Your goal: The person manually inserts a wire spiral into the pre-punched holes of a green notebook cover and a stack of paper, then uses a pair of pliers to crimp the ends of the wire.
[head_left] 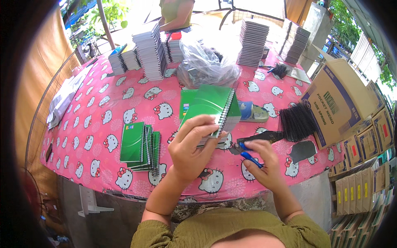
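Note:
A green spiral notebook [209, 103] is gripped near the lower end of its black coil by my left hand [191, 142], thumb and fingers pinched on the corner. Behind and partly under it are more green-covered notepads [234, 118], largely hidden. My right hand [264, 162] is closed around blue-handled pliers [251, 159]; their dark jaws [236, 147] point left, just right of the held notebook and apart from it. Left of my left hand lies a small pile of green spiral notebooks [135, 142].
The table has a pink patterned cover [99, 124]. Loose black coils [295, 122] lie by an open cardboard box [335, 99] at right. Tall notebook stacks [149, 51] and a clear plastic bag [206, 62] stand at the back. Another person [177, 14] is beyond the table.

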`<action>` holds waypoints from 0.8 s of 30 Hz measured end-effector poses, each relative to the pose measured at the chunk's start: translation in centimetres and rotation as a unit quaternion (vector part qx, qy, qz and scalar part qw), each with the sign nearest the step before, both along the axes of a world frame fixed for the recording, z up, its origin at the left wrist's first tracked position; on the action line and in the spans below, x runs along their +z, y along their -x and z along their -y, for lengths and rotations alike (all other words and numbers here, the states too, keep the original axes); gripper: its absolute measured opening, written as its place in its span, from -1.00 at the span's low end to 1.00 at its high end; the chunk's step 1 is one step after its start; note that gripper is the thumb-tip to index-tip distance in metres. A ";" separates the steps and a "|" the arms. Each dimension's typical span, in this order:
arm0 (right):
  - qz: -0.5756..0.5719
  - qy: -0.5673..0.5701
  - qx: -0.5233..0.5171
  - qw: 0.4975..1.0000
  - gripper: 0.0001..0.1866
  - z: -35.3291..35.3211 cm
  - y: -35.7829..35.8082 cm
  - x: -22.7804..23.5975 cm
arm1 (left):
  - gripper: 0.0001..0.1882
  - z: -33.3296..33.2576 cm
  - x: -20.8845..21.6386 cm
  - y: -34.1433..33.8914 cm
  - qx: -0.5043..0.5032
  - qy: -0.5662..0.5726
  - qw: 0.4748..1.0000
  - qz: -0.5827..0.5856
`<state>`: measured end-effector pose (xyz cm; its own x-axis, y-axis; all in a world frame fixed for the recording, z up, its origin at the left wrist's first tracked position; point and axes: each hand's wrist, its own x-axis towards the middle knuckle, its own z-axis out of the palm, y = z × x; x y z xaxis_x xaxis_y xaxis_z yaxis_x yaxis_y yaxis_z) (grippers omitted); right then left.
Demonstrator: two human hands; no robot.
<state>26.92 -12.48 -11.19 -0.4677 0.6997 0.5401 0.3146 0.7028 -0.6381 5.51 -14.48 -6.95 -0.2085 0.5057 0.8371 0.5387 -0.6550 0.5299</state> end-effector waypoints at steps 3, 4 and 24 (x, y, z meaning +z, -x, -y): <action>-0.017 -0.093 -0.014 0.995 -0.55 0.3 1.8 4.1 | -0.74 -0.2 -0.6 0.3 -0.016 -0.029 0.999 -0.038; -0.003 -0.096 -0.011 0.995 -0.54 0.4 2.0 4.6 | -0.74 -0.1 -0.5 0.3 -0.017 -0.030 0.999 -0.038; 0.176 0.012 -0.048 0.983 -0.52 0.6 -0.2 -8.4 | -0.81 7.9 -11.9 20.9 0.303 0.158 0.842 0.417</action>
